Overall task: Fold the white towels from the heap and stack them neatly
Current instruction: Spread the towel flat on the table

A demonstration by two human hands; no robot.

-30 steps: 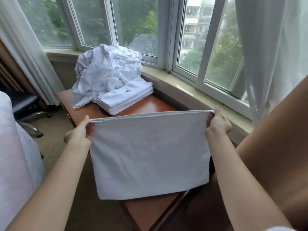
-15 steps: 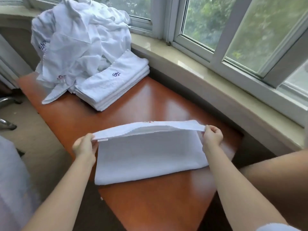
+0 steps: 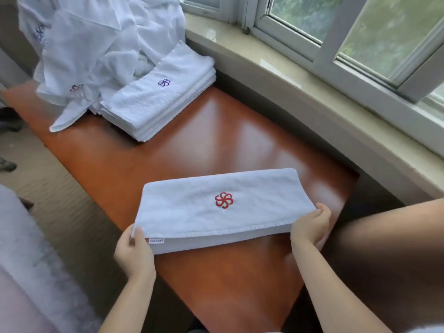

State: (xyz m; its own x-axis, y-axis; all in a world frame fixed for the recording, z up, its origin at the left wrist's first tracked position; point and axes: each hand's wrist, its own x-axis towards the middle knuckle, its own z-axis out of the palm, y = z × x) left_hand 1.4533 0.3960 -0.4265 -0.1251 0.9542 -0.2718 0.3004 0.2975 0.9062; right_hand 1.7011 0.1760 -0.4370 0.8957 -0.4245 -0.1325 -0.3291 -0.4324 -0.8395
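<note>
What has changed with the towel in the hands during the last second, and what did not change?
One second ago the towel hung in the air between the left hand and the right hand. It was then lowered onto the table, and its top edge was folded toward the person, so a red logo now faces up. Both hands kept their grip on its corners. The folded stack and the heap stayed in place.

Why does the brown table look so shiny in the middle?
Head view: pale glare on the table is daylight from the window bouncing off its polished top; the sill curves from the wide lens; edges look soft.
</note>
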